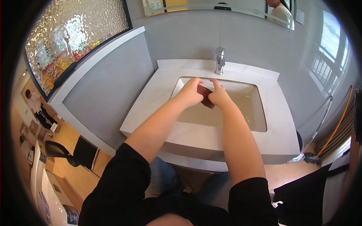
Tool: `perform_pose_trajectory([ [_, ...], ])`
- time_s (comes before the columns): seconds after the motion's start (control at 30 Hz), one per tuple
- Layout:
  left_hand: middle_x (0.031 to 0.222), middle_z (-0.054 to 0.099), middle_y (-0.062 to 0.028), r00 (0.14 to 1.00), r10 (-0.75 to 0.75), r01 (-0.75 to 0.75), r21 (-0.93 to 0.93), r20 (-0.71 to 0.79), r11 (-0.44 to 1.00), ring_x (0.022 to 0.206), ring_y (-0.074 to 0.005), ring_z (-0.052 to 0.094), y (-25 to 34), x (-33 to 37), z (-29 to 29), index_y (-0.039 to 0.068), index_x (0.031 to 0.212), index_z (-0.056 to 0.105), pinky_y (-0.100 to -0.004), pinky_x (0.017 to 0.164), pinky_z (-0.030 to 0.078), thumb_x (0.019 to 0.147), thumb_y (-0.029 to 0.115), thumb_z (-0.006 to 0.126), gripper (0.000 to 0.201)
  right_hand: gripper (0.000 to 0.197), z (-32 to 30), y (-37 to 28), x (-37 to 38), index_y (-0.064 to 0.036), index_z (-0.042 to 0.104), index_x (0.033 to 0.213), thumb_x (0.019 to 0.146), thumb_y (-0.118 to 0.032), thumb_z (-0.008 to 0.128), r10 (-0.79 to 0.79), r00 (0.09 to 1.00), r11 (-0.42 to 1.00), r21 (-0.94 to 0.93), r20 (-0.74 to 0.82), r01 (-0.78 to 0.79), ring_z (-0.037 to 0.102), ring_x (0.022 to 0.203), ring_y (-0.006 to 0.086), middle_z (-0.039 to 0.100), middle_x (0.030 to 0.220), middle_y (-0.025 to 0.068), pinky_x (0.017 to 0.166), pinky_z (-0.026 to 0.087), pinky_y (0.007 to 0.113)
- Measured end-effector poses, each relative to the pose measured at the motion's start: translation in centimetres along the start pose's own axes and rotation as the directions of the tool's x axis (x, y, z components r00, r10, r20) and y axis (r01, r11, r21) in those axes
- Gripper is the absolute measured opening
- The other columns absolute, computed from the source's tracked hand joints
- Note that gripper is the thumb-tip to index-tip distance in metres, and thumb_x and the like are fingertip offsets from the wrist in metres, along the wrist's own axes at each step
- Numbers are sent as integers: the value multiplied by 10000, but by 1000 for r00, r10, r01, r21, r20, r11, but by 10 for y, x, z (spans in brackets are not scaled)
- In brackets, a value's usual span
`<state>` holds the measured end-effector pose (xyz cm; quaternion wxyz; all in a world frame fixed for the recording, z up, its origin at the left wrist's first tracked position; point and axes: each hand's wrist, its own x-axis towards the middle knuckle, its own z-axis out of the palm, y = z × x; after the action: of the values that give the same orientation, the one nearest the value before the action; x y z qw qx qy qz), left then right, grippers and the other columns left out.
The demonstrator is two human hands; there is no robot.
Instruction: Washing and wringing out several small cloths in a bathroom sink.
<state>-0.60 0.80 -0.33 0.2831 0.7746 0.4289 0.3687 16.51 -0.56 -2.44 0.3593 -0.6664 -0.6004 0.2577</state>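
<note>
A reddish-brown object (206, 98) is pinched from both sides above the sink (247, 96), its left side held by the left grip (191, 92) and its right side by the right grip (220, 96); both are curled inward, and one finger of the right is raised clear of the object. The undersides of the fingers are hidden, and whether the sink's floor is touched by the object cannot be told. The sink is set into a white marbled counter (278, 126), by which it is surrounded on all sides. Just behind the sink's far edge a chrome tap (220, 61) is mounted, and a mirror (241, 10) is fixed to the grey wall (184, 37) higher up behind the sink. To the left of the sink stands a grey partition (107, 88), topped with white and surmounted by a rippled glass panel (77, 32). Well beyond it, farther left of the sink, a black chair (85, 152) and a standing person (37, 107) are seen. To the right of the sink, past the counter, an orange pole (336, 119) is leaned near dark bristles (312, 158).
</note>
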Motion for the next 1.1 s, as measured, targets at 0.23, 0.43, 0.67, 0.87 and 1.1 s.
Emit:
perform_pose_trajectory([
  [0.23,1312,530,-148,831,-325,36,540,451,841,1174,-323,576,-44,7,25,61,1114,672,-388,955,500,785,185,765,364,241,12,45,23,-96,767,927,728,-52,639,171,975,957,-259,140,-130,697,909,308,744,908,137,805,548,407],
  [0.43,1110,691,-135,774,-330,79,435,540,897,991,-269,662,-83,18,25,61,1119,736,-378,868,529,817,203,735,334,246,18,45,21,-130,771,930,691,-84,738,265,903,876,-477,338,-79,689,878,282,747,950,93,773,545,415],
  [0.67,1059,722,-138,856,-305,206,267,418,942,979,-307,677,-69,21,25,91,1047,719,-404,844,531,779,95,769,273,220,15,46,23,-116,766,931,724,-85,699,317,910,810,-576,266,-114,690,837,285,740,905,121,728,543,434],
  [0.87,934,722,-106,998,-11,10,-17,-55,1000,880,-224,673,-61,23,12,35,1003,694,-353,812,527,830,79,745,186,165,-6,31,17,-59,732,942,815,-122,647,55,979,970,-222,-196,-99,684,849,339,714,903,189,757,545,431],
  [1.1,973,708,-90,916,279,-289,7,-289,957,894,-209,659,-36,15,3,30,1004,694,-329,764,521,838,56,735,173,88,-18,8,5,-65,700,925,897,-112,632,-245,833,969,-107,-496,221,643,891,345,636,1030,154,811,515,417],
])
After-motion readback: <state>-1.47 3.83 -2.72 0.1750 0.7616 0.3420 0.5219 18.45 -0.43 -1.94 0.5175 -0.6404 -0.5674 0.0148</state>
